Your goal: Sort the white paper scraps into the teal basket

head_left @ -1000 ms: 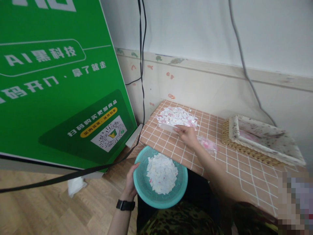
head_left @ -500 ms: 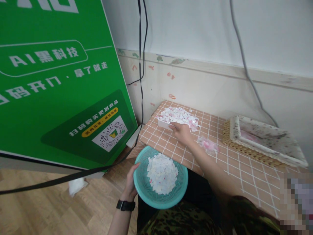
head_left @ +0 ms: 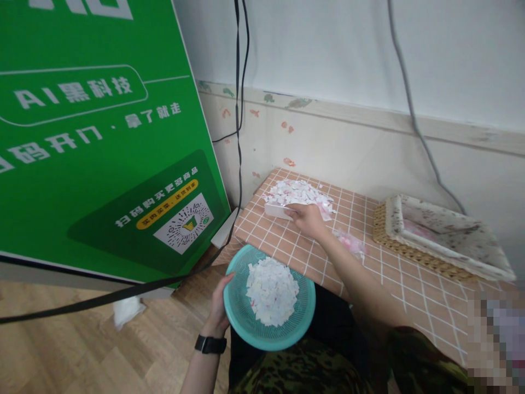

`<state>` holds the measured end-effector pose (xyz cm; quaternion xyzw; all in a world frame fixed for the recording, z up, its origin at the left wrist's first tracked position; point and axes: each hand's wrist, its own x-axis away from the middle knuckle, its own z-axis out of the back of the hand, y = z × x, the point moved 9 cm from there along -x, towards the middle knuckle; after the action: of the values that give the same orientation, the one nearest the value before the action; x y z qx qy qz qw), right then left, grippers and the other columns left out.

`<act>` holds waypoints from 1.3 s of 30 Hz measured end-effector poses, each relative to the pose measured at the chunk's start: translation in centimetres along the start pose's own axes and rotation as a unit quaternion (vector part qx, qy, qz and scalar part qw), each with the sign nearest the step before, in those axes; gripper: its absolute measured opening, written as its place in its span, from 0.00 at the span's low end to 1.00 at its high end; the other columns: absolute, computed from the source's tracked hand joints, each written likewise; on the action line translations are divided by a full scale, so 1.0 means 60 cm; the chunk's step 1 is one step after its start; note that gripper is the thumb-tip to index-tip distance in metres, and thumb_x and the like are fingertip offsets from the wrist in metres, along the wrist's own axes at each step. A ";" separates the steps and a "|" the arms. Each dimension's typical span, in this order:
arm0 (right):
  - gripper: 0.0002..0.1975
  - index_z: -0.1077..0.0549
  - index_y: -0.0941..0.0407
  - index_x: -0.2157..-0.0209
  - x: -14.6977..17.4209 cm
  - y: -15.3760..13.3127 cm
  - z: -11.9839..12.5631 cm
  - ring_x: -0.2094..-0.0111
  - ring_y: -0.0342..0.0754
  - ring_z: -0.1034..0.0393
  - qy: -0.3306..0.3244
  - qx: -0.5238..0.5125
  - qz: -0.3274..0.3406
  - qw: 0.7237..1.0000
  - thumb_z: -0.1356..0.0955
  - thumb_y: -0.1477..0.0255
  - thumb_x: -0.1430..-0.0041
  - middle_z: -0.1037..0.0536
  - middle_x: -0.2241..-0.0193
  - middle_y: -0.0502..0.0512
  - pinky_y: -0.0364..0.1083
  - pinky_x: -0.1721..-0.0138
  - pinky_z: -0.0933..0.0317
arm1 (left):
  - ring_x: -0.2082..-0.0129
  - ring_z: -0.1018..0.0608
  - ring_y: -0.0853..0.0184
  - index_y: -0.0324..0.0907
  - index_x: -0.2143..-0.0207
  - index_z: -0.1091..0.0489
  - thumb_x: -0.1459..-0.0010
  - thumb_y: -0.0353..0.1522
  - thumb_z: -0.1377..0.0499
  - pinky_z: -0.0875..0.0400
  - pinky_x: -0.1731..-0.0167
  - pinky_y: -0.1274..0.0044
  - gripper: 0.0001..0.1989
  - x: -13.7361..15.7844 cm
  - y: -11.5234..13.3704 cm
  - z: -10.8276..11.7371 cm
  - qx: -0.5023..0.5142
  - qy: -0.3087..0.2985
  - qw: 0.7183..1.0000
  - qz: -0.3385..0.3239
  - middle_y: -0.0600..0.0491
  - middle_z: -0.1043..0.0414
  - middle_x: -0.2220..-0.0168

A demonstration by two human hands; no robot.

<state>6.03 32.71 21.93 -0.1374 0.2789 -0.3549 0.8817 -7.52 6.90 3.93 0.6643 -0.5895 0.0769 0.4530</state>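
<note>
My left hand point(head_left: 220, 304) grips the left rim of a turquoise plastic colander point(head_left: 301, 303), held just off the table's front edge. Inside it lies a mound of small white paper scraps point(head_left: 272, 290). Over the table, my right hand point(head_left: 307, 219) is closed on a white, flat-sided piece point(head_left: 277, 210), perhaps a small box or tray; its far part is hidden. That piece stands against the near side of a heap of paper scraps point(head_left: 298, 191), white with some pink. A clear bag with pink contents point(head_left: 350, 242) lies beside my right forearm.
The table's checked brown cloth point(head_left: 283, 241) reaches the wall. At the right stands a wicker basket with a patterned lining point(head_left: 455, 235). A green sign panel point(head_left: 102, 164) rises at the left, with black cables point(head_left: 239, 137) hanging beside it. A white bag point(head_left: 128, 312) lies on the floor.
My right hand and the white piece have shifted only slightly at the near edge of the heap. The colander and my left hand stay in place.
</note>
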 end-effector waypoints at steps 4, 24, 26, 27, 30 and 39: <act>0.13 0.22 0.51 0.59 0.000 0.006 0.008 0.65 0.50 0.25 0.013 -0.015 -0.004 1.000 0.36 0.71 0.42 0.19 0.64 0.51 0.45 0.64 0.37 | 0.71 0.20 0.59 0.33 0.68 0.23 0.50 0.31 0.39 0.27 0.65 0.70 0.09 -0.003 0.000 0.001 0.004 -0.009 1.000 0.000 0.45 0.20 0.70; 0.12 0.23 0.52 0.58 0.001 -0.001 -0.040 0.63 0.51 0.25 0.008 -0.103 -0.022 0.994 0.35 0.71 0.42 0.20 0.63 0.52 0.47 0.61 0.36 | 0.71 0.20 0.58 0.34 0.67 0.23 0.50 0.32 0.39 0.28 0.63 0.69 0.10 -0.004 -0.006 -0.003 0.020 -0.037 0.999 0.010 0.45 0.20 0.70; 0.12 0.22 0.51 0.59 0.015 0.000 -0.033 0.64 0.50 0.25 -0.006 -0.107 -0.020 0.994 0.35 0.70 0.42 0.19 0.64 0.51 0.47 0.62 0.35 | 0.71 0.20 0.58 0.34 0.67 0.23 0.50 0.32 0.39 0.28 0.63 0.68 0.10 -0.005 -0.006 -0.001 0.019 -0.035 0.999 0.009 0.46 0.20 0.70; 0.12 0.22 0.51 0.60 0.021 0.001 -0.029 0.65 0.50 0.25 -0.013 -0.111 -0.019 0.994 0.35 0.70 0.42 0.19 0.64 0.51 0.47 0.63 0.35 | 0.70 0.20 0.58 0.34 0.67 0.23 0.50 0.32 0.39 0.27 0.64 0.68 0.10 -0.005 -0.006 0.000 0.019 -0.034 0.999 0.009 0.46 0.20 0.70; 0.11 0.22 0.52 0.61 0.030 0.014 -0.007 0.65 0.50 0.25 0.002 -0.128 -0.024 0.991 0.35 0.69 0.42 0.19 0.65 0.51 0.47 0.63 0.35 | 0.72 0.21 0.59 0.35 0.68 0.23 0.50 0.31 0.39 0.27 0.65 0.69 0.09 -0.005 -0.005 0.003 0.024 -0.031 0.999 0.002 0.47 0.20 0.70; 0.12 0.21 0.53 0.61 0.046 0.040 0.011 0.66 0.50 0.25 0.019 -0.121 -0.033 0.992 0.35 0.68 0.43 0.19 0.65 0.53 0.47 0.65 0.35 | 0.73 0.21 0.60 0.34 0.68 0.23 0.51 0.32 0.39 0.27 0.65 0.70 0.09 -0.007 -0.007 0.009 0.024 -0.016 1.000 0.004 0.46 0.21 0.71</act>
<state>9.37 32.49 20.32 -0.2457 0.3318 -0.3500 0.8408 -7.53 6.78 3.14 0.6736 -0.5976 0.0824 0.4271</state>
